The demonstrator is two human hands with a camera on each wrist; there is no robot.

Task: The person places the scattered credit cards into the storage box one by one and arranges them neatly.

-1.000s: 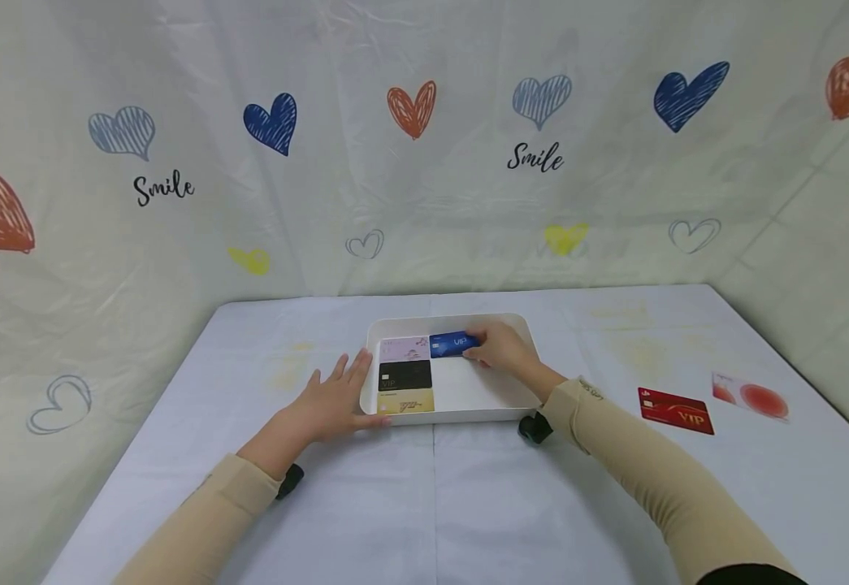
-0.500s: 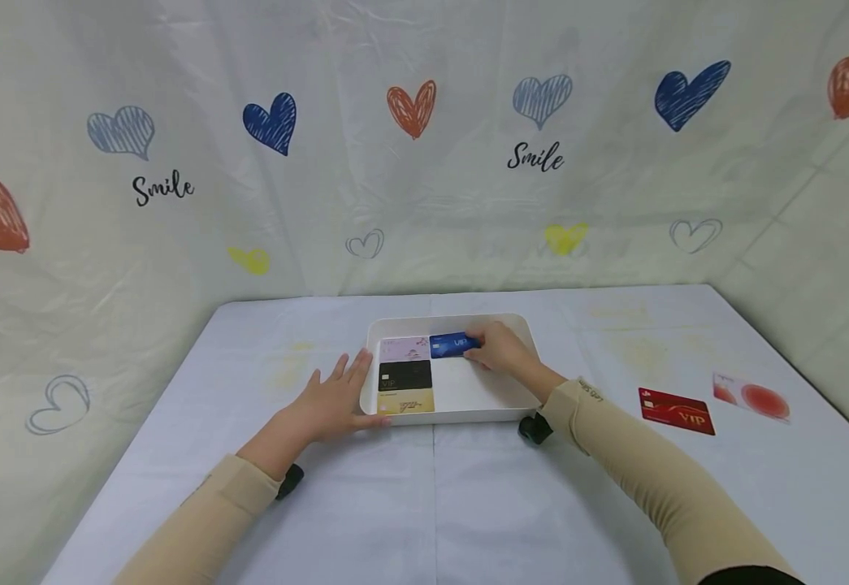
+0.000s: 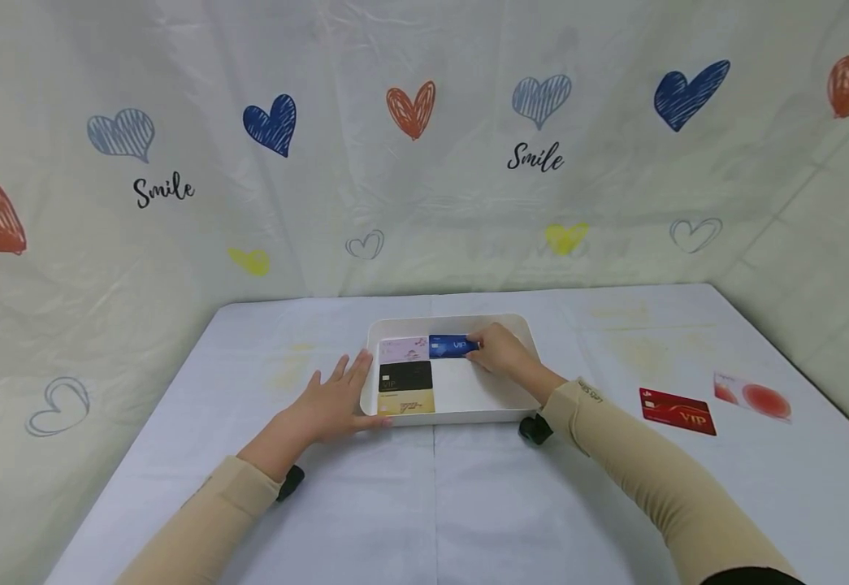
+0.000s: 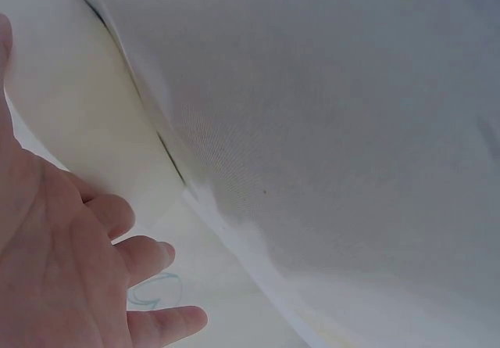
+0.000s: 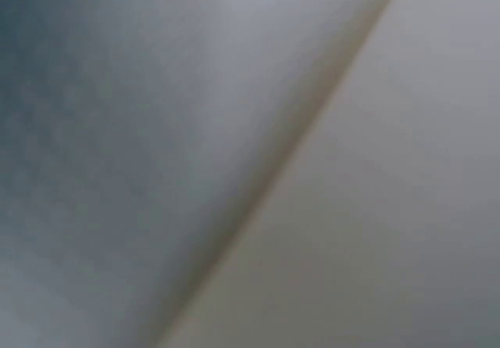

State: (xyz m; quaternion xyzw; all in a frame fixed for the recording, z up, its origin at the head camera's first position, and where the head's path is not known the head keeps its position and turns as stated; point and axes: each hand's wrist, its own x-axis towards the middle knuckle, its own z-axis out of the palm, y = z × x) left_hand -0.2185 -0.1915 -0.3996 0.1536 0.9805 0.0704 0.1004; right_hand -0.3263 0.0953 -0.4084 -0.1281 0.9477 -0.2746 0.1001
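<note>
Tray and cards on a table. The person's right hand [image 3: 500,349] pinches the blue card [image 3: 453,347] by its right end, fingers curled; the card lies in the far part of the white tray [image 3: 486,390], just beside the lilac card [image 3: 404,349]. Nearer the person follow the black card [image 3: 405,375] and gold card [image 3: 405,402], in one column. The left hand [image 3: 322,406], fingers straight and spread, touches the tray's left end, thumb at the front wall. Well to the right, on the white table [image 3: 366,504], I see the red card [image 3: 677,411] and, beyond it, the pale card [image 3: 751,396].
</note>
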